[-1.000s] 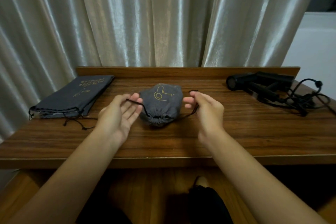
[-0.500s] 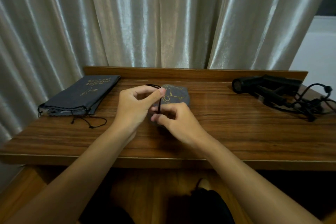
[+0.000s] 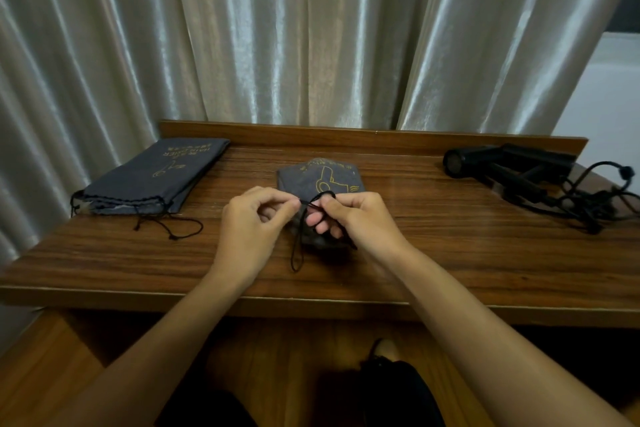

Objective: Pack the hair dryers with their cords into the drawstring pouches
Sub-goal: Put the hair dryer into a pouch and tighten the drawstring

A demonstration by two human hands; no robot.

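Two hands meet over the middle of the table, both pinching the same black drawstring [image 3: 300, 236]. The left hand [image 3: 254, 229] nips the cord between thumb and forefinger, its other fingers curled in; the right hand [image 3: 358, 218] holds a small loop of it at the fingertips, just beside the left. Under and behind them sits the filled pouch [image 3: 320, 177], bulging and gathered at its mouth, with a loose loop of cord hanging toward the near edge of the table [image 3: 104, 263].

The step looks like tying off the drawn cord. To do it well, I judge the mouth should be kept cinched while the loop is passed through, the two pinches held close so the slack does not run back, and the knot pulled down snug against the gathered fabric, not left out along the cord.

Farther out, an empty flat pouch [image 3: 156, 177] lies at the left of the table, its strings trailing, and a black hair dryer [image 3: 509, 163] rests at the right with its cord [image 3: 595, 198] in a loose tangle; that one is not yet packed.

The pouch mouth is covered by the hands, so how tightly it is closed cannot be told. Whether a knot has formed is also unclear, and what the filled pouch contains is hidden.
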